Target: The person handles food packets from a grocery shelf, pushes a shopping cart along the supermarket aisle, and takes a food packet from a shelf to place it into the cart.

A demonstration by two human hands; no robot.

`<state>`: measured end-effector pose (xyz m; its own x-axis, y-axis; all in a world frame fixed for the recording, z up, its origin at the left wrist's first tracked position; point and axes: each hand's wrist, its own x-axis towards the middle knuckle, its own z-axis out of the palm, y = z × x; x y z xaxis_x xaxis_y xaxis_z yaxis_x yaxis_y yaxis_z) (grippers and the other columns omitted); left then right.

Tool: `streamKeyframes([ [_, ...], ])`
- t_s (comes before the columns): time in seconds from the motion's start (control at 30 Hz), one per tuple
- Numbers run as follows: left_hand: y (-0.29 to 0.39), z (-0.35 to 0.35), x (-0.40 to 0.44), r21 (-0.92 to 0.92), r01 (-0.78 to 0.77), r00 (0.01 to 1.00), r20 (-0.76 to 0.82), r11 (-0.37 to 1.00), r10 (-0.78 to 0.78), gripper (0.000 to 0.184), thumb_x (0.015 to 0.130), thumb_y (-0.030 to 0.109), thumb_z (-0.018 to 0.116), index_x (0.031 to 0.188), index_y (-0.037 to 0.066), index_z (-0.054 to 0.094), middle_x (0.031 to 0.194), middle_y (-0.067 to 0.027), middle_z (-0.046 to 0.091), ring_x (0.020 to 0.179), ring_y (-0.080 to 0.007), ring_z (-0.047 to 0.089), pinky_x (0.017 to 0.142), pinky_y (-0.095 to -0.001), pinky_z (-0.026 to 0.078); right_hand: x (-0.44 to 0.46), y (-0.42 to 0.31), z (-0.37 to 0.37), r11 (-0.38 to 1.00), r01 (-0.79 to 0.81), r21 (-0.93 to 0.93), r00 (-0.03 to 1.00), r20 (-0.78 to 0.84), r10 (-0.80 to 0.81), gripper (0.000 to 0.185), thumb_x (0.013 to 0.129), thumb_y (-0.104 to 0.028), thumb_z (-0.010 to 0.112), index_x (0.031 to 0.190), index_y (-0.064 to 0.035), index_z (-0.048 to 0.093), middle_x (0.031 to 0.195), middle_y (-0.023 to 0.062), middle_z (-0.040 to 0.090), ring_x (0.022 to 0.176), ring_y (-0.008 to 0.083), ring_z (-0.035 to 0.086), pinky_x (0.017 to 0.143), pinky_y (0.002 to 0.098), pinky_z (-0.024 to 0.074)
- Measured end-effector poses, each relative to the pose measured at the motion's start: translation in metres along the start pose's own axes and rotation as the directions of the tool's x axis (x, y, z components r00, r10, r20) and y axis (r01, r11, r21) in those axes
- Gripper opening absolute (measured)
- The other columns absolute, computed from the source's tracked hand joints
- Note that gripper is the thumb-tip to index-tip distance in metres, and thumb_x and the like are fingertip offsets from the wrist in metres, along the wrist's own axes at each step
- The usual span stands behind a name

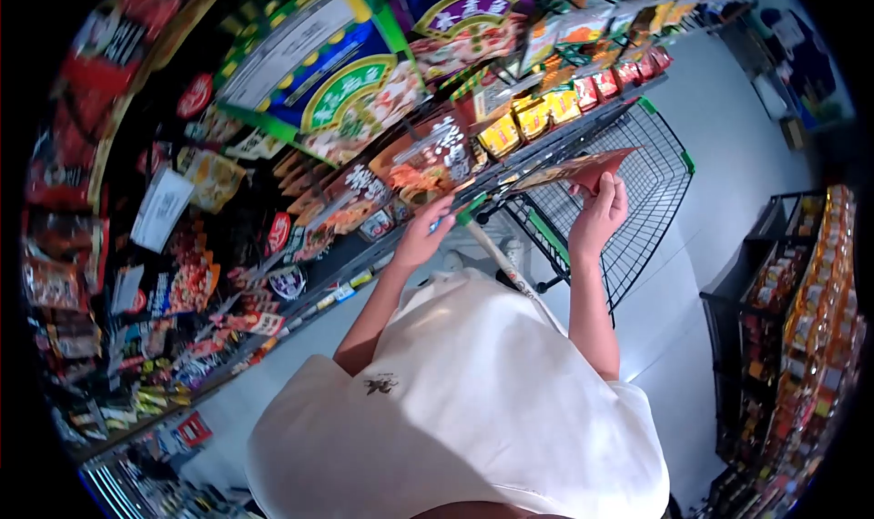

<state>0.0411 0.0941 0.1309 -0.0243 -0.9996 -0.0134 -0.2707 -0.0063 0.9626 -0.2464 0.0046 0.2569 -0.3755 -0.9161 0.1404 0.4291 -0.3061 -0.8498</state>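
My right hand (598, 214) pinches the edge of a flat reddish-brown packet (583, 168), holding it up above the shopping cart (651, 191). My left hand (426, 234) is at the shelf edge, close below a hanging packet with white lettering and a picture of food (423, 159). Its fingers point up and right toward that packet; whether they touch it is unclear. Something small and blue shows by the left fingers. The cart is black wire mesh with green corners, and its handle (496, 250) lies between my forearms.
Shelves of hanging snack packets fill the left and top. Large green-edged signs (314, 59) hang there. Yellow packets (533, 118) line a shelf above the cart. At the right stands a rack of orange-toned goods (810, 310). Grey floor (728, 100) lies beyond the cart.
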Motion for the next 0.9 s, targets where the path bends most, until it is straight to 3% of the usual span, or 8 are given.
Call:
streamKeyframes([
  [0.13,0.076,-0.009,-0.006,0.239,-0.336,0.942,0.092,0.911,0.323,0.063,0.096,0.015,0.074,0.153,0.004,0.048,0.157,-0.0163,0.050,0.145,-0.0297,0.048,0.117,-0.0410,0.041,-0.045,-0.007,0.029,0.995,-0.059,-0.083,0.963,0.259,0.078,0.022,0.109,-0.018,0.055,0.099,0.0001,0.060,0.086,0.0078,0.067,0.073,0.0145,0.063,0.069,0.0279,0.0525],
  [0.33,0.092,-0.021,-0.034,0.215,-0.394,0.910,-0.046,0.893,0.413,0.061,0.090,0.011,0.078,0.147,0.004,0.056,0.153,-0.0164,0.054,0.139,-0.0337,0.055,0.113,-0.0411,0.045,-0.115,-0.003,0.075,0.954,-0.145,-0.263,0.807,0.526,0.268,0.024,0.111,-0.018,0.055,0.095,-0.0008,0.064,0.087,-0.0014,0.064,0.081,0.0052,0.055,0.075,0.0228,0.0456],
  [0.37,0.091,-0.023,-0.040,0.227,-0.408,0.892,-0.106,0.884,0.439,0.057,0.089,0.002,0.073,0.144,0.004,0.059,0.148,-0.0166,0.059,0.134,-0.0341,0.060,0.109,-0.0403,0.049,-0.123,-0.001,0.079,0.940,-0.166,-0.297,0.758,0.571,0.314,0.025,0.111,-0.018,0.055,0.095,-0.0009,0.064,0.086,-0.0011,0.064,0.080,0.0050,0.054,0.074,0.0229,0.0453],
  [0.5,0.069,-0.038,-0.065,0.180,-0.282,0.911,-0.257,0.942,0.322,0.061,0.081,-0.016,0.049,0.139,-0.002,0.062,0.133,-0.0192,0.069,0.120,-0.0296,0.069,0.103,-0.0371,0.053,-0.147,0.032,0.090,0.914,-0.259,-0.312,0.614,0.678,0.405,0.022,0.109,-0.017,0.057,0.095,-0.0004,0.063,0.082,-0.0005,0.064,0.076,0.0059,0.058,0.071,0.0239,0.0491],
  [0.63,0.055,-0.063,-0.087,0.124,-0.226,0.908,-0.333,0.966,0.255,0.052,0.087,-0.014,0.049,0.135,-0.001,0.065,0.116,-0.0149,0.076,0.102,-0.0222,0.074,0.091,-0.0337,0.058,-0.163,0.047,0.107,0.862,-0.213,-0.461,0.447,0.738,0.505,0.023,0.109,-0.017,0.059,0.100,0.0027,0.064,0.086,0.0030,0.067,0.077,0.0069,0.063,0.071,0.0248,0.0528],
  [0.73,0.020,-0.080,-0.106,-0.065,-0.067,0.948,-0.317,0.996,0.043,0.047,0.091,-0.011,0.049,0.134,-0.002,0.065,0.113,-0.0125,0.076,0.101,-0.0180,0.073,0.091,-0.0324,0.057,-0.179,0.065,0.119,0.815,-0.297,-0.497,0.330,0.748,0.576,0.024,0.110,-0.020,0.057,0.108,0.0028,0.064,0.095,0.0046,0.068,0.083,0.0101,0.065,0.078,0.0275,0.0548],
  [0.87,-0.018,-0.090,-0.120,-0.193,0.064,0.838,-0.523,0.979,-0.158,0.028,0.106,0.017,0.059,0.123,-0.003,0.068,0.103,-0.0052,0.075,0.090,-0.0116,0.067,0.083,-0.0277,0.055,-0.200,0.082,0.126,0.849,-0.011,-0.528,0.408,0.773,0.486,0.034,0.105,-0.021,0.063,0.127,0.0049,0.063,0.105,0.0156,0.072,0.092,0.0206,0.072,0.081,0.0333,0.0584],
  [0.9,-0.026,-0.098,-0.123,-0.210,0.120,0.820,-0.531,0.970,-0.216,0.035,0.109,0.030,0.060,0.116,-0.003,0.070,0.100,-0.0026,0.073,0.087,-0.0090,0.063,0.079,-0.0264,0.053,-0.197,0.074,0.130,0.797,0.034,-0.602,0.362,0.751,0.552,0.042,0.103,-0.020,0.065,0.138,0.0024,0.058,0.127,0.0225,0.067,0.109,0.0332,0.071,0.089,0.0379,0.0576],
])
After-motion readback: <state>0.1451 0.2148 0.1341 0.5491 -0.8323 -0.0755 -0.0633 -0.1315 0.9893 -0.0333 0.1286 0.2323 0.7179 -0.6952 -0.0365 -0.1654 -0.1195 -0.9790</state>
